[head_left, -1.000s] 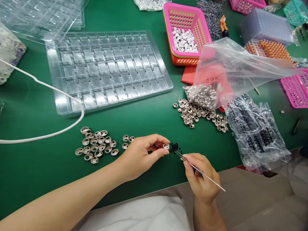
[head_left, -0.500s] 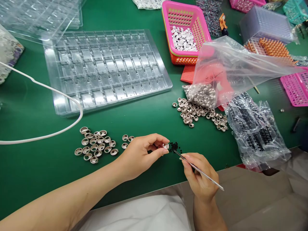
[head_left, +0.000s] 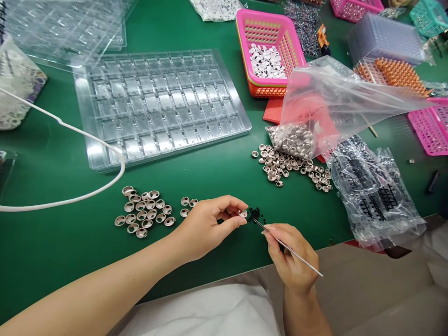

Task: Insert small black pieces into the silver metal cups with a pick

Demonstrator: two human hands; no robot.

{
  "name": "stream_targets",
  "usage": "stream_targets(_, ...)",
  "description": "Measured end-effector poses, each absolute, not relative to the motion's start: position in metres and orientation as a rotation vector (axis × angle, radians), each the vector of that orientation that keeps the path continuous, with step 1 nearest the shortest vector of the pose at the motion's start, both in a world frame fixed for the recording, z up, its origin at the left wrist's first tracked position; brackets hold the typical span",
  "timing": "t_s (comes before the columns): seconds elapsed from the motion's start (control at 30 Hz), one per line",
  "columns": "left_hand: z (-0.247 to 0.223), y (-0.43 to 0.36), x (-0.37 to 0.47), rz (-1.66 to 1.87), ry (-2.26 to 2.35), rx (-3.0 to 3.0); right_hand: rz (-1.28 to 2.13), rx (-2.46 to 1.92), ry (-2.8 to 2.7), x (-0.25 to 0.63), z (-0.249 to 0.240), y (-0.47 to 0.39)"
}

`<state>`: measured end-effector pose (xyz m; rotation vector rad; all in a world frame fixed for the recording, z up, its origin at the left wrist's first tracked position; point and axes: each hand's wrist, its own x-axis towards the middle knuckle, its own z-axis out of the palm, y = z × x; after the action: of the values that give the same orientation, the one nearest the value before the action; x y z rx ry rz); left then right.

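Observation:
My left hand [head_left: 213, 224] pinches a small silvery metal cup [head_left: 242, 213] between thumb and fingertips, its hollow side showing. Beside it on the green table lies a little heap of tiny black pieces [head_left: 255, 213]. My right hand [head_left: 292, 254] grips slim metal tweezers [head_left: 293, 252] like a pen, and their tip touches or hovers at the heap; whether a piece is caught in it is too small to tell. Left of my left hand sits a group of similar metal cups [head_left: 147, 212], several with dark spots inside. A few more cups [head_left: 185, 201] lie close to my wrist.
A clear compartment tray [head_left: 164, 107] spans the table behind my hands. Loose metal cups [head_left: 276, 163] spill before a plastic bag [head_left: 294, 140]. A pink basket [head_left: 269, 81] holds white ovals. Printed clear bags [head_left: 378, 196] lie right; a white cable [head_left: 105, 143] curves at left.
The view has shifted slightly, so the table things appear a little further right and lower at the left. Both hands keep their holds, and the tweezers' tip stays at the black heap.

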<state>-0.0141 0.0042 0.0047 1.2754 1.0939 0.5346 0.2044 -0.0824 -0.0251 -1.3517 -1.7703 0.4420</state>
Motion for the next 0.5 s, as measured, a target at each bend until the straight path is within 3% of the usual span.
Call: stream_targets(0.5,-0.002,-0.004,-0.011,0.629,1.028,1.554,0.433,-1.322,-1.427,0.195,-0.018,-0.089)
